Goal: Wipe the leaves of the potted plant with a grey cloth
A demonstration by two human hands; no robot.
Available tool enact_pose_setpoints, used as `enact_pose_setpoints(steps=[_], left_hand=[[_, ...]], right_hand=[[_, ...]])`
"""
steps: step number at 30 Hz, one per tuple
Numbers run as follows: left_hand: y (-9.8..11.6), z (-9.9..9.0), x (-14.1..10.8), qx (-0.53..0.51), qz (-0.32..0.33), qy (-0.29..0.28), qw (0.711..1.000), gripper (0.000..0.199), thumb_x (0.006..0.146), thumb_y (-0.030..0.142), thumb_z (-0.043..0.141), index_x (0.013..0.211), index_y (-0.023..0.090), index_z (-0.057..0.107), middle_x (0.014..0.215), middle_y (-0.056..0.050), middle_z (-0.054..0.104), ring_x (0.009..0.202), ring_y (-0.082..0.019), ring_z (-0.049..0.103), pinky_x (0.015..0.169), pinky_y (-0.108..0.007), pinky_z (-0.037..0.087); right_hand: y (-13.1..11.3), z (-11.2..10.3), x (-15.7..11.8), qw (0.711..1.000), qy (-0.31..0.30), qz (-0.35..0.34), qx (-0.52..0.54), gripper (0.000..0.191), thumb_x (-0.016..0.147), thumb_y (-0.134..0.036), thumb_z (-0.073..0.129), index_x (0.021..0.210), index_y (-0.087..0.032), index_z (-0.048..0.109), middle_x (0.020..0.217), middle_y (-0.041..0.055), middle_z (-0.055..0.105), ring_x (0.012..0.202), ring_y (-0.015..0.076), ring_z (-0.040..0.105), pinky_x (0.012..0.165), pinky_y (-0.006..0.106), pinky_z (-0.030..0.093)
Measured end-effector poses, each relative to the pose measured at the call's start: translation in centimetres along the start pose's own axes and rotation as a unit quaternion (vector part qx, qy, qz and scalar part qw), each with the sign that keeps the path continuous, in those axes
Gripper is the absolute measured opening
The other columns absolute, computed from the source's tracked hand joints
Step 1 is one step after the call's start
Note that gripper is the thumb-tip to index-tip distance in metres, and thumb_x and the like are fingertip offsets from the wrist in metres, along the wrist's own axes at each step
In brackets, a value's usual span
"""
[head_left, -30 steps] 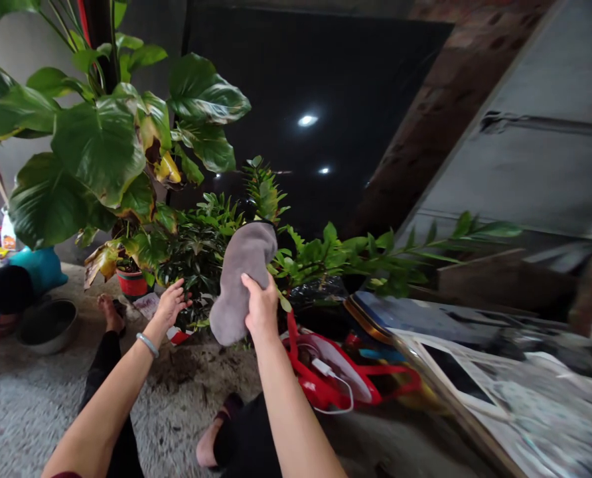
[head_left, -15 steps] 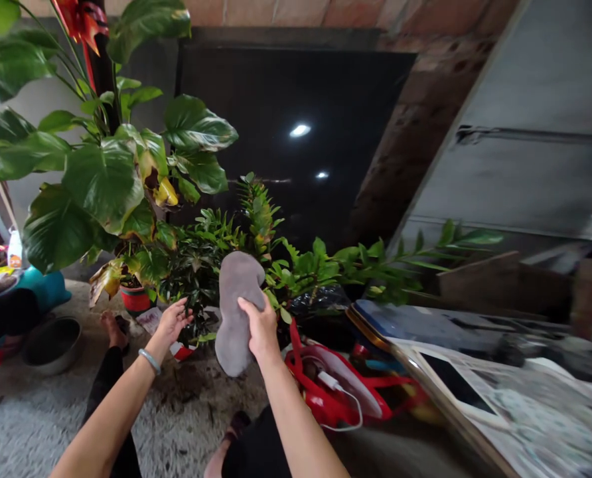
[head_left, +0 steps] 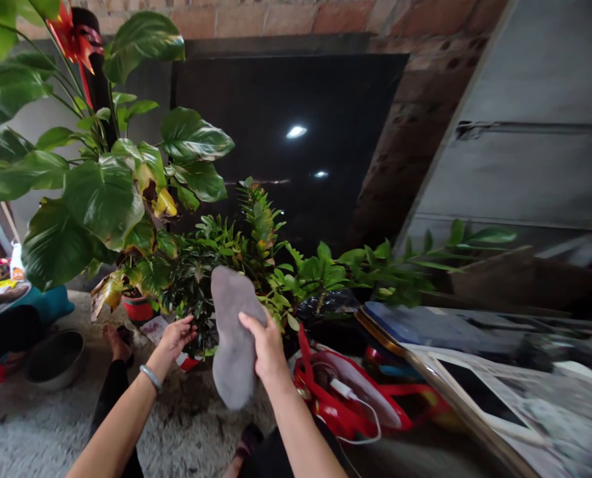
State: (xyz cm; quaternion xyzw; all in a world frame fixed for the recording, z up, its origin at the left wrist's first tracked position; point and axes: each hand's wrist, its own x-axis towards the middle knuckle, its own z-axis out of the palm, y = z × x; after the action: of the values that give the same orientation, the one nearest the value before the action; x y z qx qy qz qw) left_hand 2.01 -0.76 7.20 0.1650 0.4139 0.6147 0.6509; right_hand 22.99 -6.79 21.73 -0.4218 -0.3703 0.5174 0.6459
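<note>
A grey, soft-looking, sole-shaped fabric piece (head_left: 232, 338) hangs upright in front of me, narrower at its middle. My right hand (head_left: 266, 342) grips its right edge, thumb lying on the near face and the other fingers hidden behind. To the left, my left hand (head_left: 177, 337), with a bracelet (head_left: 150, 378) at the wrist, is held in the air apart from the piece. Its fingers are loosely bent, with nothing visible in them. Dark green leaves of potted plants (head_left: 191, 265) stand just behind both hands.
At the right, a table (head_left: 455, 411) bears papers and a white tablet-like device (head_left: 480, 392). Below it is a red bag (head_left: 336, 405) with a white charger and cable. A metal basin (head_left: 56, 358) and a red pot (head_left: 137, 308) stand on the left floor. Another person's foot shows nearby.
The grey piece has moved slightly down and left and turned a little in my right hand. My left hand has shifted slightly down. The view has shifted slightly.
</note>
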Motion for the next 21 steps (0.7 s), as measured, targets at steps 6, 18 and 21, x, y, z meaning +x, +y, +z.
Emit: enact_pose_setpoints(steps=[6,18,21], left_hand=[[-0.5,-0.1,-0.8,-0.068,-0.003,0.019,0.998,0.014,0.092,0.026,0.067,0.094,0.013,0.073,0.085,-0.010,0.073,0.071,-0.019,0.068,0.074,-0.033,0.056],[-0.7,-0.8,-2.0,-0.094,-0.017,0.001,0.995,0.032,0.102,0.035,0.047,0.104,0.016,0.072,0.099,-0.013,0.075,0.083,-0.022,0.070,0.081,-0.036,0.057],[-0.4,-0.1,-2.6,-0.103,-0.042,0.018,0.994,0.045,0.104,0.044,0.038,0.102,0.015,0.073,0.091,-0.014,0.076,0.084,-0.025,0.072,0.084,-0.037,0.056]], right_hand=[[3.6,2.6,0.6,0.993,-0.011,0.117,0.006,0.041,0.049,-0.037,0.082,0.084,-0.019,0.072,0.074,0.0039,0.077,0.068,0.0279,0.071,0.066,0.039,0.057],[-0.2,2.9,2.6,1.000,-0.003,-0.011,0.010,0.055,0.054,-0.040,0.085,0.105,-0.022,0.073,0.094,0.0040,0.080,0.086,0.0263,0.072,0.079,0.036,0.057],[2.4,4.3,2.3,0.996,-0.071,0.051,-0.020,0.045,0.056,-0.035,0.082,0.099,-0.025,0.074,0.087,0.0000,0.080,0.081,0.0258,0.071,0.078,0.038,0.057]])
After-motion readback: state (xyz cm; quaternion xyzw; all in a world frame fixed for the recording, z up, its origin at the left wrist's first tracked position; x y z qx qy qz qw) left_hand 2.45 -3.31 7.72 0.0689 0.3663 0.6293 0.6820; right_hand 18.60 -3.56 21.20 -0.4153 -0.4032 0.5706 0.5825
